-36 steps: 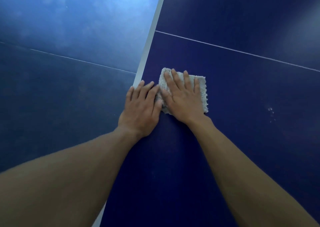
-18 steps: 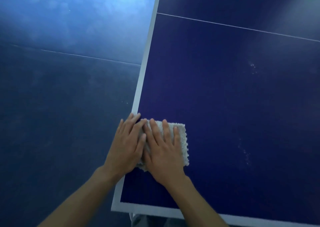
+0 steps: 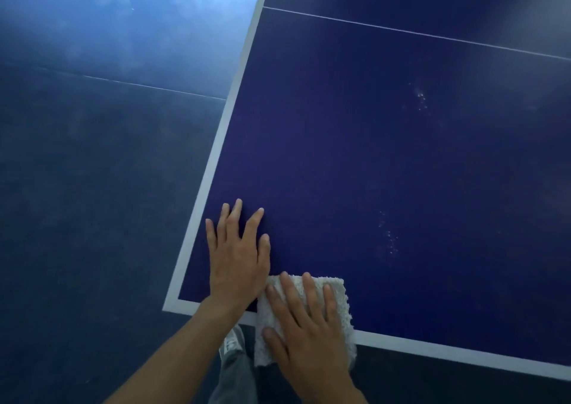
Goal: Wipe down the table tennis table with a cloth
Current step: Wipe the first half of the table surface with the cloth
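On the blue table (image 3: pixel 340 156), a white cloth (image 3: pixel 338 298) overhangs the near edge by the left corner; the left hand (image 3: pixel 238 264) lies flat beside it.

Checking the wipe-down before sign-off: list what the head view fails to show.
Head view only.
White fluffy cloth: middle hidden under the right hand.
Dark blue table tennis table: far and right parts cut off by the frame.
Pale specks: too small to identify.

White nubby cloth (image 3: pixel 335 308) lies flat, overhanging the near white-lined edge of the dark-blue table (image 3: pixel 370 172).
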